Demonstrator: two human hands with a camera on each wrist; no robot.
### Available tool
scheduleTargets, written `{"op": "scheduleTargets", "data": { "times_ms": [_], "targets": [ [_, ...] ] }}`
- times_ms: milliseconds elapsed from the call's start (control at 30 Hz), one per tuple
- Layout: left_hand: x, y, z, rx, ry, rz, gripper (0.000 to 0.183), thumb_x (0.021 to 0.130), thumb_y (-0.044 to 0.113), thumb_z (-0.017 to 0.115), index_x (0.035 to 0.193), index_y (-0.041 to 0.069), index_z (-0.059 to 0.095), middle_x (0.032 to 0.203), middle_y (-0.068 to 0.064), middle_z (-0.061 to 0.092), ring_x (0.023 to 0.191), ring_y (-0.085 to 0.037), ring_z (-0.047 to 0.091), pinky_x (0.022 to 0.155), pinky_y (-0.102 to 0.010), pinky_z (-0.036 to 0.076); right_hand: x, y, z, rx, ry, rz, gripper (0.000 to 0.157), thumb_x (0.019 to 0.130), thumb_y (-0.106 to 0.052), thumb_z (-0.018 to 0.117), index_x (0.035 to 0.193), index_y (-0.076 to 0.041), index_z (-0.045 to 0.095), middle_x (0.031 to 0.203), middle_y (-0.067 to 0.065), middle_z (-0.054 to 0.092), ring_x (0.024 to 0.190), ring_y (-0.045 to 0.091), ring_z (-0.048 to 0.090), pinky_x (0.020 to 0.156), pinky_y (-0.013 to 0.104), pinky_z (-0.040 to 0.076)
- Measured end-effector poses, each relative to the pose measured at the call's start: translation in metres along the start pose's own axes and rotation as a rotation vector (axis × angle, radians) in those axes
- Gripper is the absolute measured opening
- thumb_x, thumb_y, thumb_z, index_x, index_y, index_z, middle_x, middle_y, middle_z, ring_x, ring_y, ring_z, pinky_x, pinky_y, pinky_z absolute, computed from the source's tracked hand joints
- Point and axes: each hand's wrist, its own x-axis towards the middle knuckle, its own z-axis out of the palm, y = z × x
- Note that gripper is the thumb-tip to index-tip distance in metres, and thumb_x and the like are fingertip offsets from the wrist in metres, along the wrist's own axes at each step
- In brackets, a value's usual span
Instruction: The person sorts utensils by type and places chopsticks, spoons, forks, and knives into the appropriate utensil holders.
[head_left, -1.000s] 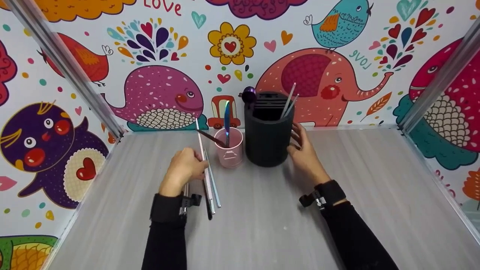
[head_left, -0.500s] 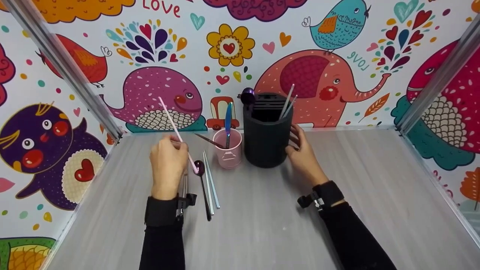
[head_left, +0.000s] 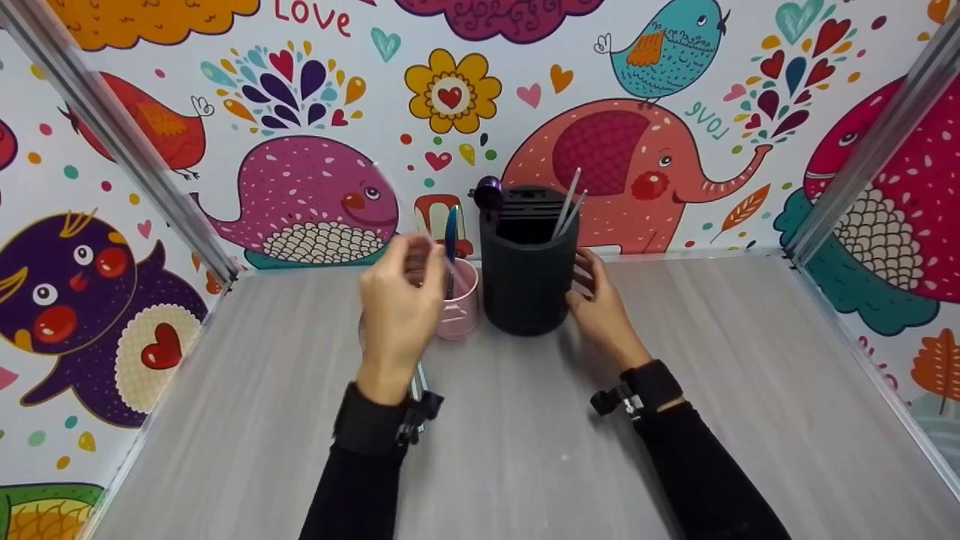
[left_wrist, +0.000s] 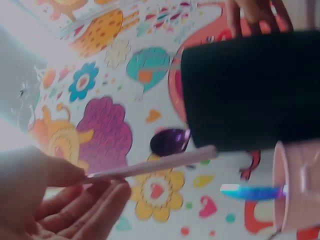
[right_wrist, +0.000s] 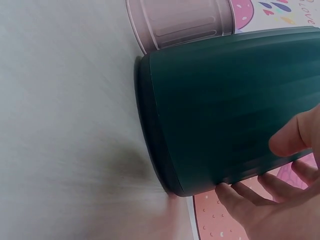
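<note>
My left hand (head_left: 401, 315) pinches a pink chopstick (left_wrist: 160, 164) between thumb and fingers, raised in front of the small pink bucket (head_left: 459, 321). In the head view the chopstick is blurred. A knife with a shiny blue blade (head_left: 451, 234) stands in the bucket. My right hand (head_left: 606, 311) holds the right side of the dark utensil holder (head_left: 527, 292), thumb on its front and fingers round behind. A purple spoon (head_left: 487, 193) and two pale chopsticks (head_left: 570, 201) stick up from the holder.
Light chopsticks (head_left: 418, 381) lie on the grey table (head_left: 510, 450), mostly hidden under my left wrist. Bucket and holder stand side by side near the patterned back wall (head_left: 322, 199). Metal posts (head_left: 150, 142) mark the enclosure's corners.
My left hand lifted the pink chopstick away to the left, then brought it right and forward to the bucket. My right hand has stayed on the holder.
</note>
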Motion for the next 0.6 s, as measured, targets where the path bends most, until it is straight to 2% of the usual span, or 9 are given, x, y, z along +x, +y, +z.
{"op": "scheduleTargets", "data": {
  "times_ms": [100, 267, 433, 600],
  "targets": [
    [0.010, 0.009, 0.015, -0.079, -0.043, 0.035, 0.019, 0.106, 0.017, 0.075, 0.115, 0.000, 0.076, 0.103, -0.011, 0.083, 0.091, -0.018, 0.082, 0.085, -0.029, 0.068, 0.000, 0.000, 0.001, 0.004, 0.004, 0.001, 0.076, 0.105, -0.003, 0.051, 0.173, -0.029, 0.031, 0.178, 0.006, 0.036, 0.164, 0.032, 0.039, 0.130, 0.058, 0.042],
    [0.033, 0.032, 0.031, -0.168, -0.099, 0.077, 0.017, 0.106, 0.015, 0.074, 0.114, 0.000, 0.076, 0.106, -0.011, 0.082, 0.091, -0.018, 0.082, 0.085, -0.028, 0.067, 0.000, -0.001, 0.001, 0.011, 0.014, 0.004, 0.073, 0.105, -0.003, 0.052, 0.171, -0.030, 0.034, 0.177, 0.006, 0.039, 0.163, 0.032, 0.042, 0.129, 0.057, 0.044],
    [0.052, 0.047, 0.049, -0.203, -0.098, 0.119, 0.017, 0.106, 0.015, 0.074, 0.113, 0.000, 0.077, 0.107, -0.012, 0.080, 0.094, -0.017, 0.081, 0.088, -0.027, 0.067, 0.000, -0.001, 0.000, 0.018, 0.016, 0.016, 0.071, 0.105, -0.003, 0.052, 0.170, -0.029, 0.036, 0.176, 0.007, 0.040, 0.162, 0.032, 0.043, 0.126, 0.057, 0.047],
    [0.064, 0.054, 0.068, -0.189, -0.111, 0.125, 0.018, 0.106, 0.016, 0.074, 0.116, 0.001, 0.078, 0.109, -0.011, 0.081, 0.095, -0.017, 0.080, 0.088, -0.025, 0.065, -0.001, -0.002, -0.001, 0.014, 0.022, 0.031, 0.071, 0.105, -0.003, 0.052, 0.170, -0.029, 0.036, 0.175, 0.007, 0.041, 0.161, 0.032, 0.044, 0.127, 0.056, 0.046]
  ]
}}
